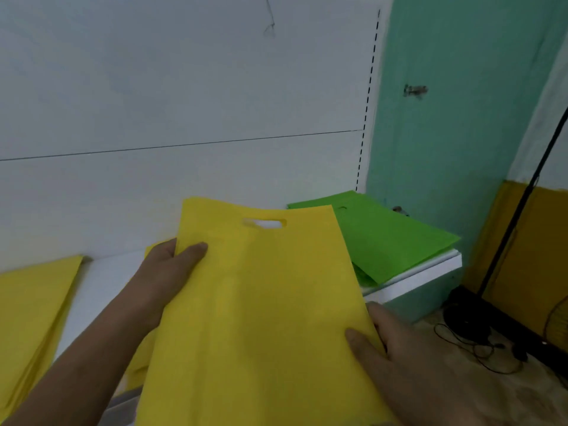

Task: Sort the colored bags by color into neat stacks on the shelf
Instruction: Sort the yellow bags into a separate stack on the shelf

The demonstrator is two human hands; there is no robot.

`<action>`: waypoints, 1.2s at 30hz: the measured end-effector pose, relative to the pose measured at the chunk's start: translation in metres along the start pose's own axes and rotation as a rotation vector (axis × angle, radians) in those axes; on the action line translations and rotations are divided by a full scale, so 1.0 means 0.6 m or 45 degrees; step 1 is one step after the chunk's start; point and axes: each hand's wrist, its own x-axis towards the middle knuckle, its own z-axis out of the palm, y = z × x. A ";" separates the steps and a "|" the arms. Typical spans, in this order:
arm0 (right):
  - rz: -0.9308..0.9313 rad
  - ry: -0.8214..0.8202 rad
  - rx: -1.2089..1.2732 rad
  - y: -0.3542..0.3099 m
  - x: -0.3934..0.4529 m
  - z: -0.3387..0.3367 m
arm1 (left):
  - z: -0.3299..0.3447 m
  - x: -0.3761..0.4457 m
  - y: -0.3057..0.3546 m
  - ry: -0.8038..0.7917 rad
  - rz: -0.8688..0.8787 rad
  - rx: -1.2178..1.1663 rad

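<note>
Yellow bag held flat above the shelf, handle slot at the far end. Left hand on its left edge, thumb on top, other fingers hidden beneath, so pinching it. Right hand at the near right edge, thumb likewise pressed on top, remaining fingers under the fabric and out of view; probably a pinch too, though hard to confirm from this angle.

Green stack at the far right of the shelf, its near corner overhanging the edge. Yellow stack at the near left. More yellow just under the held bag, beside the left wrist, too covered to tell whether a pile or a stray.

Risks from here:
- Thin, limp fabric: likely to sag or fold in the middle on release, giving a crooked layer.
- Lowered too far right, overlap onto the green stack, mixing colours.
- A brush against the overhanging green corner could push that pile off the shelf.
- Laid down skewed, edges out of line with the yellow beneath, spoiling neatness.
</note>
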 end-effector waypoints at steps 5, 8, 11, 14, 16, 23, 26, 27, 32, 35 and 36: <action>-0.125 -0.096 -0.056 -0.012 0.126 0.052 | -0.049 0.075 -0.023 0.138 -0.079 0.007; -0.169 -0.129 -0.143 -0.017 0.191 0.075 | -0.080 0.119 -0.048 0.166 -0.128 0.090; -0.150 -0.178 -0.306 -0.016 0.239 0.094 | -0.107 0.163 -0.081 0.186 -0.177 0.340; -0.172 -0.203 -0.517 -0.012 0.273 0.106 | -0.114 0.192 -0.117 0.172 -0.217 0.920; -0.221 -0.253 -0.572 -0.001 0.288 0.110 | -0.107 0.195 -0.130 0.208 -0.257 1.271; -0.374 -0.472 -0.582 0.047 0.322 0.095 | -0.073 0.202 -0.125 0.246 -0.382 1.689; -0.409 -0.481 -0.553 0.050 0.333 0.088 | -0.063 0.211 -0.128 0.186 -0.501 1.728; -0.403 -0.463 -0.521 0.051 0.335 0.085 | -0.062 0.209 -0.127 0.191 -0.517 1.714; -0.447 -0.252 -0.321 0.025 0.321 0.085 | -0.094 0.165 -0.105 0.354 -0.303 1.386; -0.508 -0.349 -0.248 -0.030 0.294 0.101 | -0.142 0.109 -0.082 0.434 -0.158 1.181; -0.537 -0.399 -0.225 -0.051 0.283 0.112 | -0.165 0.091 -0.076 0.453 -0.119 1.163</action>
